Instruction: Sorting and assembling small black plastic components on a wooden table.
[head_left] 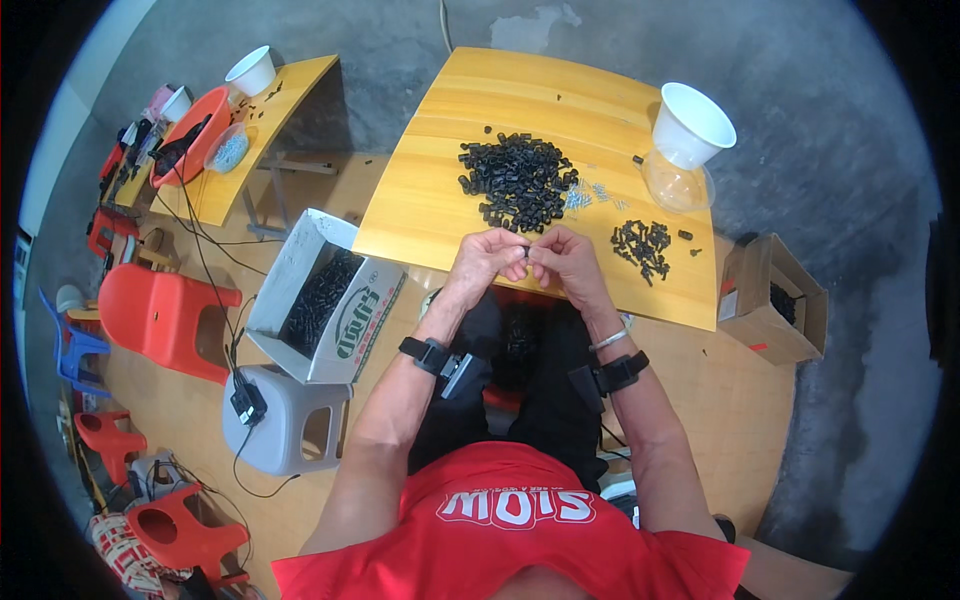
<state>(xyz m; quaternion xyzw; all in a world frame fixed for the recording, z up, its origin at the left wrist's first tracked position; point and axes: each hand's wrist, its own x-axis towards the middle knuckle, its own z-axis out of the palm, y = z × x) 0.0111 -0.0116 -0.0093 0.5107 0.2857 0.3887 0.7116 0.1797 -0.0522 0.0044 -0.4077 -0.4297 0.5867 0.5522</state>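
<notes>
My left hand and my right hand meet at the near edge of the yellow wooden table. Fingertips of both pinch one small black plastic part, mostly covered by the fingers. Just beyond my hands lies a big heap of short black plastic pieces. Silver screws are scattered along the heap's right side. To the right of my right hand is a smaller pile of thin black parts.
A white bucket and a clear plastic bowl stand at the table's right edge. Cartons of black parts flank the table, one white, one brown. A grey stool with a cable and red chairs are to the left.
</notes>
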